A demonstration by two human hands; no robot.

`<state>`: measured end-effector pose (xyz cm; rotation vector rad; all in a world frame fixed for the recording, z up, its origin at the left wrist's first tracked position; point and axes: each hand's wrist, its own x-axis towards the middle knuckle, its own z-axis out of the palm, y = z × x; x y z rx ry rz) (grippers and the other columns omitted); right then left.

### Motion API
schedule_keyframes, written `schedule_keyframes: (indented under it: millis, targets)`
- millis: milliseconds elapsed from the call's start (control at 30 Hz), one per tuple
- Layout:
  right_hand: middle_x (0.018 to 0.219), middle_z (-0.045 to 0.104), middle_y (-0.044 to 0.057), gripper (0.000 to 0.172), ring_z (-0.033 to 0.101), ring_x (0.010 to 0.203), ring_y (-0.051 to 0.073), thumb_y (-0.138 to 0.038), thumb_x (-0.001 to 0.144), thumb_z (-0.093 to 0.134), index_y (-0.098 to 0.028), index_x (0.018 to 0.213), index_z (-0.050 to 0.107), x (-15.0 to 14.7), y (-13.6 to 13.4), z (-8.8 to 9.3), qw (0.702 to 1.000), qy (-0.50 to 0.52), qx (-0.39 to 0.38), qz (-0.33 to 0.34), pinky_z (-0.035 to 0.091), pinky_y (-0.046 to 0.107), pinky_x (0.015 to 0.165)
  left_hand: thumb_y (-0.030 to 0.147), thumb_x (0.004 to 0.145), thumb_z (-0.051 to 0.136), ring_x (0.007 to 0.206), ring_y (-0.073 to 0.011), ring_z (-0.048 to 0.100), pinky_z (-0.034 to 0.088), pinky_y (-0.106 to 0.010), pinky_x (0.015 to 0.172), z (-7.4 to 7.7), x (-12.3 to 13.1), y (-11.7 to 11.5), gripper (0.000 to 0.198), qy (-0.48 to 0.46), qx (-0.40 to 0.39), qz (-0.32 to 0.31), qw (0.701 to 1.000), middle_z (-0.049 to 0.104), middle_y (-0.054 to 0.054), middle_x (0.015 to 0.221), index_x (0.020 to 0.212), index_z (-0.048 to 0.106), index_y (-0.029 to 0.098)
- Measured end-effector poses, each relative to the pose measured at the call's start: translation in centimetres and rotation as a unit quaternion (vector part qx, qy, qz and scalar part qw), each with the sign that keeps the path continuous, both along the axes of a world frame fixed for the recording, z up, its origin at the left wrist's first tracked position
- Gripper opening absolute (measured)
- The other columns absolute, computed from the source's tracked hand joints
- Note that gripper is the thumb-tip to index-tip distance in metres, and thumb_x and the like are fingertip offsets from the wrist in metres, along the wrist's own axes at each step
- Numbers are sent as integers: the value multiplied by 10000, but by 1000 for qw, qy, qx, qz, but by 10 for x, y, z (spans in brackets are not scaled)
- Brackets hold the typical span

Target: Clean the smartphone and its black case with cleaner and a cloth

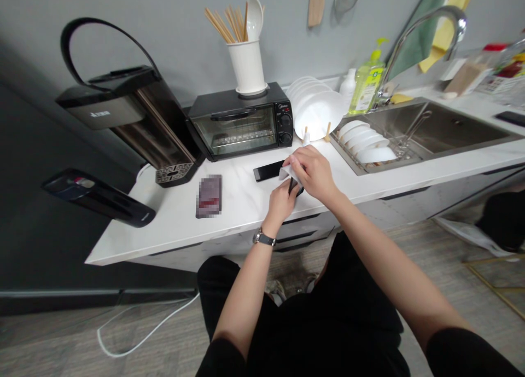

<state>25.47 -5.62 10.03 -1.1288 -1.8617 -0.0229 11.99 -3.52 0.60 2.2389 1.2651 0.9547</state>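
Close work at the counter (241, 202)
From where I stand, the left hand (281, 203) grips a dark object (296, 187) near the counter's front edge; the right hand (314, 172) arches over it, palm down, pinching a white tissue (287, 173) against it.

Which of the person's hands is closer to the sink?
Right. The right hand is a little to the left of the sink; the left hand is farther left, nearer the front edge of the counter.

Atop the toaster oven (241, 128), 1 white utensil holder (247, 68) is set; right of the oven, white plates (320, 114) are racked.
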Motion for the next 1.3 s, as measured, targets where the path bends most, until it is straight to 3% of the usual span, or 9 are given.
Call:
schedule_keyframes:
  millis: [167,367,500,667,833,967,1100,1200,1300]
  targets:
    - [957,745,88,661,635,976,255,-607,1098,278,-225,876,768,5,8,-10,995,95,6,-31,473,408,921,349,1082,499,999,-247,728,505,-301,831,-2,-2,-2,253,-7,4,-6,1000,772,-92,1078,1097,698,195]
    - [689,690,65,720,665,751,246,-747,1030,313,-237,793,762,15,16,-18,974,191,-81,-92,495,371,756,368,1083,505,1038,-254,729,511,-301,851,-2,-4,-5,279,-15,6,0,1000,774,-92,1107,1108,724,198]
    - [852,737,79,651,683,932,268,-558,1111,264,-235,839,761,-4,2,-7,988,71,-27,-132,433,505,1068,353,1077,500,1002,-266,736,517,-316,825,-5,-6,-4,282,-19,11,3,1000,781,-108,1080,1124,721,184]
    - [998,755,57,472,635,1084,252,-353,1117,324,-251,953,754,-22,-17,-1,994,-101,39,-36,311,502,1211,286,1033,521,878,-310,737,518,-363,745,-12,-7,0,260,67,-1,27,997,779,-145,973,1090,724,135]
    - [935,757,67,488,634,932,240,-417,1112,316,-232,965,742,-1,-12,-7,989,-139,47,20,429,434,1030,325,1051,516,904,-301,740,525,-351,770,-10,-6,-1,271,94,6,23,995,775,-134,979,1080,731,161]
    - [745,684,62,656,628,779,226,-616,1089,240,-238,786,682,35,6,-33,998,49,-19,-32,453,361,784,393,1077,511,1002,-250,743,531,-301,848,-6,-8,-7,292,17,22,-12,1000,777,-99,1042,1100,731,203]
    - [439,396,-26,748,413,480,151,-914,871,431,-270,494,395,70,27,-77,950,261,-146,-95,353,321,547,394,1063,547,1005,-237,750,549,-299,880,-7,-14,-10,275,-27,1,-45,999,786,-93,1042,1039,734,193]
    - [463,515,-13,724,491,465,154,-929,803,526,-252,548,505,88,36,-98,867,447,-219,-32,398,299,488,357,1052,563,1026,-232,757,563,-313,919,1,-24,-5,227,-61,-38,-55,996,792,-89,1087,1114,708,194]
    - [550,632,0,618,581,491,156,-824,864,600,-233,687,604,97,40,-102,775,589,-229,7,490,281,494,354,1035,593,880,-195,768,578,-290,855,18,-40,9,270,-45,-82,-43,995,799,-46,992,1264,636,217]
